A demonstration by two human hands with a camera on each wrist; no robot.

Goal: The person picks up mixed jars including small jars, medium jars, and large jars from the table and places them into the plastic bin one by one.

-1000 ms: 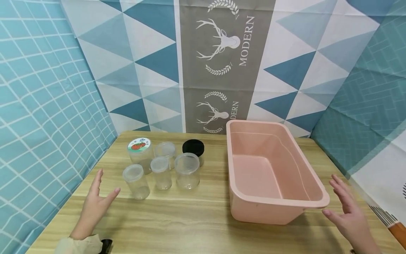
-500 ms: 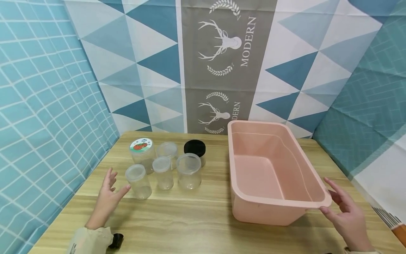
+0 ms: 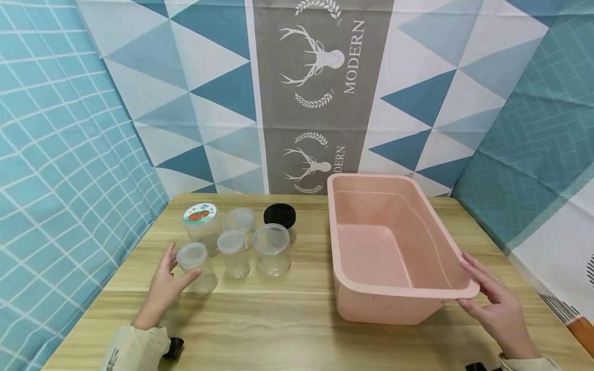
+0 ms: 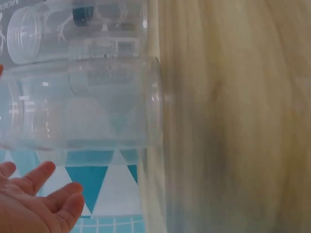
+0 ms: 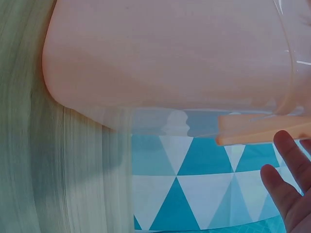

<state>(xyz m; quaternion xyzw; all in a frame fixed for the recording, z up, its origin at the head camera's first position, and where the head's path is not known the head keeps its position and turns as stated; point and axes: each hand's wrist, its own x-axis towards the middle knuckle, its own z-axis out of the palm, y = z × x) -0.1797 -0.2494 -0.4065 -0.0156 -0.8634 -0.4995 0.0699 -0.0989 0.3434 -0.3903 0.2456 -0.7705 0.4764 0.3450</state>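
My left hand [image 3: 166,289] has its thumb and fingers spread on either side of a clear plastic jar [image 3: 199,268], the front left one of the group. In the left wrist view the fingers [image 4: 63,201] lie beside that jar [image 4: 97,104], with a gap between. My right hand [image 3: 496,304] is at the near right corner of a pink plastic tub [image 3: 408,291], fingertips right at the rim and thumb just below it. The right wrist view has relaxed, spread fingers [image 5: 293,158] next to the tub's rim [image 5: 262,128].
Several other jars stand close by: one with a tomato-print lid [image 3: 201,214], one with a black lid [image 3: 280,215], and clear-lidded ones such as the slim jar [image 3: 234,257] and wide jar [image 3: 272,252]. Patterned cloth [image 3: 223,93] backs the wooden table [image 3: 260,330].
My left hand has moved right and come up to the front left jar. My right hand has moved left to the tub's corner. Jars and tub stay in place.
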